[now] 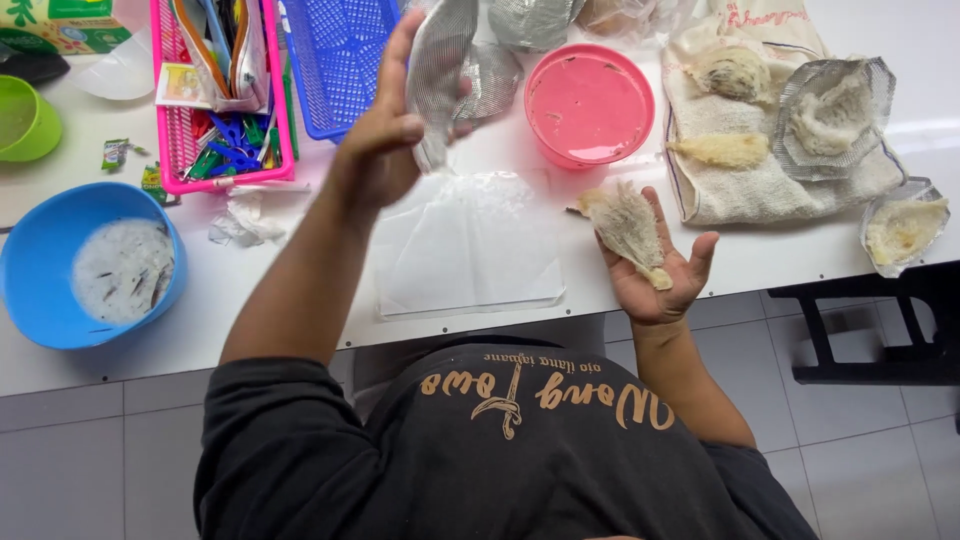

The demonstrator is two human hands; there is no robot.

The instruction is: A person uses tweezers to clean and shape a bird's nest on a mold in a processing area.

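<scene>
My left hand (pixel 378 140) is raised over the table (pixel 760 262), fingers pinched on a silver mesh mould (pixel 437 75). My right hand (pixel 655 268) lies open, palm up, at the near table edge, a pale fibrous nest (pixel 626 225) resting on it. Between them lies a white sheet (pixel 470 245). Far: pink bowl (pixel 588 104). Right: towel (pixel 770 185) bearing 2 nests. Left: blue bowl (pixel 60 215).

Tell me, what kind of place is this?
Probably a small workroom for cleaning edible bird's nests by hand. The right hand cradles a pale fibrous nest piece, more dry on a towel, and a blue bowl holds cloudy water with flecks.
</scene>
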